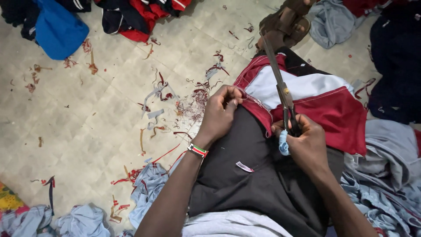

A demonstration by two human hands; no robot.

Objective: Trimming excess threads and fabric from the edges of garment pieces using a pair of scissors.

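A red, white and dark garment point(315, 94) lies over my lap on a dark grey cloth point(245, 175). My left hand point(219, 115) pinches the garment's red edge by a zip seam. My right hand point(305, 142) grips a pair of large scissors point(280, 83) by handles wrapped in pale blue; the blades point away from me over the garment and look closed. A beaded band sits on my left wrist.
Thread and fabric scraps point(193, 101) litter the tiled floor point(79, 123). Piles of clothes lie around: blue and red ones point(61, 26) at top left, grey and navy ones point(390, 145) at right, light blue ones point(83, 219) at the bottom. A sandalled foot point(285, 24) rests ahead.
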